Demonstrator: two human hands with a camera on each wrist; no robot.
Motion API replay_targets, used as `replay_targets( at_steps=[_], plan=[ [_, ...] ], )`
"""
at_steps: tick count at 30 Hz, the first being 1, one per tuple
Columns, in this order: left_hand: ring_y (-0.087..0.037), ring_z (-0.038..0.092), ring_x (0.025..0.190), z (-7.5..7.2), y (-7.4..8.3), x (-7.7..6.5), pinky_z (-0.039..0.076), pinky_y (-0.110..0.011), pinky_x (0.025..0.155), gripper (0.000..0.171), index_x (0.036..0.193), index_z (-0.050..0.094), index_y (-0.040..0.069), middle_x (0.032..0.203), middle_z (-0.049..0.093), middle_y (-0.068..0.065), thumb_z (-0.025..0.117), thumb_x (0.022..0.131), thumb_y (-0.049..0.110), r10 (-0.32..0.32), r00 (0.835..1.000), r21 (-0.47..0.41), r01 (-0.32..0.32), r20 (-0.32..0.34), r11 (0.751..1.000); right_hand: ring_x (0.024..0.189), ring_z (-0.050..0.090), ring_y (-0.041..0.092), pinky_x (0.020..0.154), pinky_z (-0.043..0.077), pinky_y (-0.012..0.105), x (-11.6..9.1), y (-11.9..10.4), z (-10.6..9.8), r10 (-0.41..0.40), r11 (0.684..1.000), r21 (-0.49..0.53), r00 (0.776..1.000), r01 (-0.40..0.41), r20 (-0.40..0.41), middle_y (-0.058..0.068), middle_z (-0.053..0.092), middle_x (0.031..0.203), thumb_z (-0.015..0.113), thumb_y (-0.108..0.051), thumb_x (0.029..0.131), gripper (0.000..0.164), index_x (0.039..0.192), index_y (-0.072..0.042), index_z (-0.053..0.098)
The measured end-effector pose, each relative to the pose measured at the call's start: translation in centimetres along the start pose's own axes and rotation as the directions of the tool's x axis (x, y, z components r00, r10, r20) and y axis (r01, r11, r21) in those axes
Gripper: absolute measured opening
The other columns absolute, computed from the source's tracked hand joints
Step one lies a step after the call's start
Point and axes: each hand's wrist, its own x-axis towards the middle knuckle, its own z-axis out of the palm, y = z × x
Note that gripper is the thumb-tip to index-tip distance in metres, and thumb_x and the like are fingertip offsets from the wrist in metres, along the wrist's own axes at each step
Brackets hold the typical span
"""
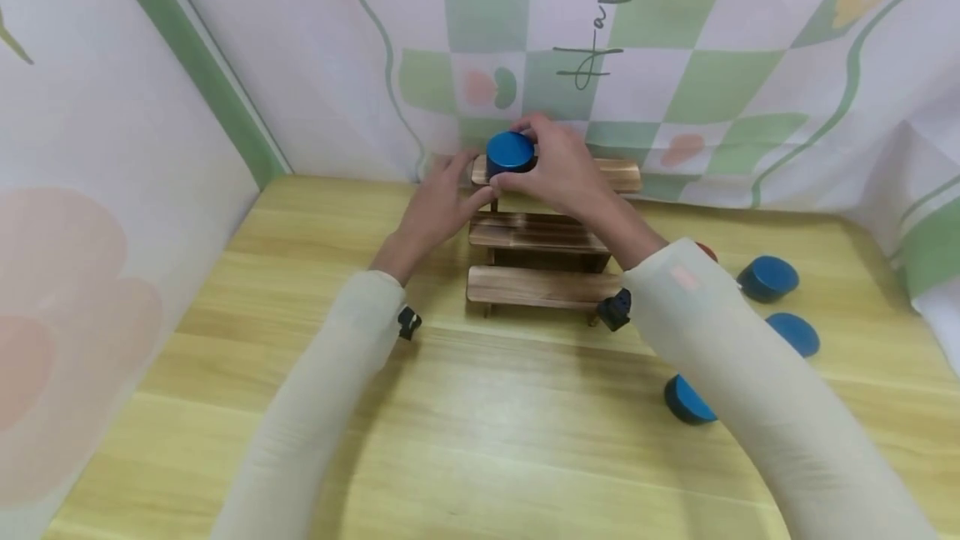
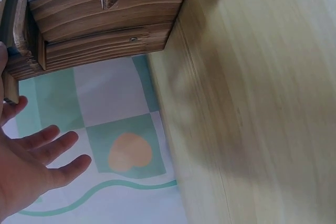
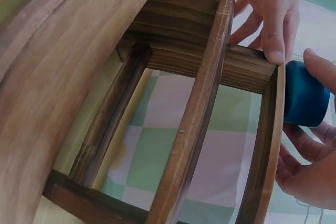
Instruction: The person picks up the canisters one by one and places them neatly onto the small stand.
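A three-tier wooden stand [image 1: 540,284] stands against the cloth backdrop. On the left part of its top tier sits a short blue cylinder [image 1: 510,152] with a shiny flat top. My right hand [image 1: 566,167] holds this cylinder, thumb at the front and fingers behind it. At the tier's left end, my left hand [image 1: 433,208] pinches the plank between thumb and index finger. Its other fingers [image 2: 55,153] spread loosely behind the stand in the left wrist view. From the right wrist side, the same cylinder [image 3: 304,95] rests against the top plank.
Several more blue cylinders, among them a near one [image 1: 686,401] and a far one [image 1: 768,278], lie on the wooden table [image 1: 480,440] at the right. A red piece [image 1: 707,251] peeks out beside the right sleeve. Patterned cloth [image 1: 675,7] hangs behind and at the left.
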Motion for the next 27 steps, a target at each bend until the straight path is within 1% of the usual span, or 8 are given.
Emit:
replay_targets(
  at_steps=[7,9,12,15,18,22,25,27],
  plan=[
    [-0.034,0.045,0.132,0.0,0.1,0.0,0.043,-0.051,0.103,0.064,0.15,0.041,0.021,0.15,0.04,-0.014,0.063,0.097,0.049,0.015,1.0,-0.025,-0.015,-0.013,1.0,0.123,0.051,0.034,0.104,0.044,0.046,0.5,-0.3,-0.2,0.026,0.999,-0.021,0.999,-0.025,0.023,0.018,0.052,0.14,0.08,-0.036,0.087,0.073,0.143,-0.003,0.046],
    [-0.034,0.046,0.131,0.0,0.0,0.1,0.043,-0.051,0.103,0.064,0.15,0.041,0.021,0.151,0.039,-0.013,0.063,0.097,0.05,0.025,1.0,-0.03,-0.025,-0.018,0.999,0.124,0.05,0.034,0.104,0.044,0.046,0.6,-0.3,-0.2,0.027,0.999,-0.021,0.999,-0.027,0.031,0.018,0.051,0.141,0.08,-0.036,0.086,0.074,0.143,-0.004,0.045],
    [-0.031,0.043,0.135,-0.1,-0.2,0.2,0.041,-0.05,0.105,0.067,0.151,0.04,0.022,0.154,0.036,-0.011,0.061,0.096,0.054,0.042,0.999,-0.023,-0.042,-0.021,0.999,0.129,0.048,0.034,0.107,0.041,0.046,0.7,-0.2,-0.3,0.024,1.0,-0.021,0.998,-0.023,0.05,0.017,0.048,0.146,0.081,-0.037,0.085,0.081,0.147,-0.005,0.041],
    [-0.029,0.04,0.138,-0.3,-0.4,0.2,0.039,-0.05,0.108,0.072,0.153,0.038,0.024,0.157,0.033,-0.009,0.059,0.094,0.06,0.04,0.999,-0.02,-0.041,-0.009,0.999,0.135,0.044,0.033,0.109,0.039,0.048,0.4,-0.1,-0.3,-0.003,1.0,-0.01,0.998,0.004,0.069,0.016,0.044,0.151,0.082,-0.039,0.084,0.088,0.152,-0.008,0.036],
    [-0.031,0.04,0.137,-0.7,-0.6,0.2,0.038,-0.051,0.108,0.075,0.153,0.039,0.023,0.155,0.035,-0.01,0.059,0.093,0.062,0.033,0.999,-0.022,-0.033,0.002,0.999,0.138,0.041,0.033,0.11,0.036,0.05,0.0,0.1,-0.6,-0.053,0.999,-0.005,0.996,0.054,0.067,0.014,0.042,0.152,0.082,-0.039,0.084,0.09,0.155,-0.011,0.034],
    [-0.035,0.043,0.133,-1.0,-0.7,0.2,0.04,-0.053,0.105,0.071,0.152,0.041,0.019,0.15,0.04,-0.015,0.064,0.094,0.054,0.026,1.0,-0.024,-0.026,0.006,0.999,0.137,0.04,0.034,0.111,0.034,0.052,-0.8,0.6,-1.2,-0.114,0.993,0.002,0.992,0.114,0.057,0.014,0.042,0.151,0.082,-0.037,0.084,0.088,0.154,-0.01,0.036],
    [-0.035,0.042,0.134,-1.2,-0.8,0.3,0.039,-0.053,0.105,0.07,0.153,0.04,0.021,0.151,0.039,-0.016,0.065,0.095,0.05,0.024,1.0,-0.018,-0.024,0.014,1.0,0.139,0.037,0.034,0.111,0.032,0.053,-1.8,1.3,-2.0,-0.13,0.991,0.009,0.99,0.13,0.059,0.013,0.039,0.153,0.081,-0.04,0.084,0.089,0.154,-0.01,0.036],
    [-0.036,0.042,0.135,-1.3,-0.7,0.4,0.039,-0.054,0.106,0.071,0.154,0.038,0.021,0.151,0.039,-0.016,0.065,0.095,0.049,0.034,0.999,-0.016,-0.034,0.013,0.999,0.139,0.036,0.034,0.111,0.031,0.055,-2.6,1.8,-2.7,-0.133,0.991,-0.003,0.99,0.133,0.051,0.012,0.038,0.154,0.08,-0.043,0.084,0.091,0.155,-0.01,0.034]
  ],
)
